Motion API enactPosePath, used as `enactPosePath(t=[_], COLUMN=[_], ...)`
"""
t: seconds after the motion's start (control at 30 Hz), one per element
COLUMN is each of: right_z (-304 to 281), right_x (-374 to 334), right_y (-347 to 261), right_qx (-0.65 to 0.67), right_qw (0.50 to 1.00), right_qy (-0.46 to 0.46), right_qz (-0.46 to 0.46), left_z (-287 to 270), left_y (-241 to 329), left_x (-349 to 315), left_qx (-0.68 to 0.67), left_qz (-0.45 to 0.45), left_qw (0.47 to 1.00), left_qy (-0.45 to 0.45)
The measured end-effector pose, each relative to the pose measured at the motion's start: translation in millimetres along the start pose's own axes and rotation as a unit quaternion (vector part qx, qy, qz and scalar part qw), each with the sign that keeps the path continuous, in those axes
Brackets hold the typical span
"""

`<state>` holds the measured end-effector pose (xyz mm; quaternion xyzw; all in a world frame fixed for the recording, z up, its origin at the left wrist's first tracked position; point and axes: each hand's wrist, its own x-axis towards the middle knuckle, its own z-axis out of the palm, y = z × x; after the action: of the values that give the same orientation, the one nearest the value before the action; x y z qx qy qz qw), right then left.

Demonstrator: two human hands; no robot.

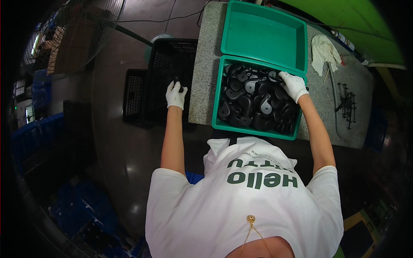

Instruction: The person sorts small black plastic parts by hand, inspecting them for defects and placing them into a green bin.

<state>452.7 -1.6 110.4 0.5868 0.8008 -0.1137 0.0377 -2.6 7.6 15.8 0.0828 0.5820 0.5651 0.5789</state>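
Observation:
My left hand [176, 95], in a white glove, is over the black plastic crate [160, 64] at the left. Its fingers are curled round a small black plastic part [180, 89], whose shape is hard to make out against the dark crate. A green bin [218, 92] on the table is heaped with rounded black plastic parts [245, 103], a few with grey discs. My right hand [294, 87], also gloved in white, reaches over the bin's right side. Its bent fingers close on a black part at the top of the heap, partly hidden by the glove.
A second green bin [266, 36], with nothing in it, adjoins the far side of the full one. Farther right on the speckled table [361, 94] lie a white cloth [323, 51], a grey tube [335, 103] and thin black pieces [346, 103]. A fan [86, 34] stands far left.

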Motion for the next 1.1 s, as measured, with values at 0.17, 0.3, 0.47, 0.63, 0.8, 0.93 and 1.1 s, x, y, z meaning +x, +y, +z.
enactPosePath(t=[0.17, 0.3, 0.47, 0.63, 0.8, 0.93, 1.1], right_z=[-34, -52, -95, -100, -119, -113, -114], right_x=[-20, -40, -53, -64, -83, -87, -89], right_y=[-34, -67, -120, -139, -145, -149, -152], right_qx=[0.24, 0.485, 0.598, 0.586, 0.424, 0.352, 0.309], right_qw=[0.955, 0.849, 0.77, 0.795, 0.899, 0.928, 0.943], right_qy=[0.026, 0.073, 0.011, 0.018, 0.084, 0.122, 0.125], right_qz=[0.172, 0.198, 0.219, 0.153, 0.072, 0.021, 0.012], left_z=[24, 108, 158, 160, 151, 150, 148], left_y=[23, 24, 16, 9, 6, 11, 4], left_x=[-17, -136, -235, -245, -236, -241, -243], left_qx=[0.243, 0.306, 0.376, 0.366, 0.208, 0.164, 0.117], left_qz=[0.131, 0.277, 0.318, 0.293, 0.073, 0.051, 0.051], left_qw=[0.956, 0.898, 0.823, 0.827, 0.911, 0.914, 0.91], left_qy=[0.101, -0.154, -0.284, -0.311, -0.35, -0.367, -0.395])
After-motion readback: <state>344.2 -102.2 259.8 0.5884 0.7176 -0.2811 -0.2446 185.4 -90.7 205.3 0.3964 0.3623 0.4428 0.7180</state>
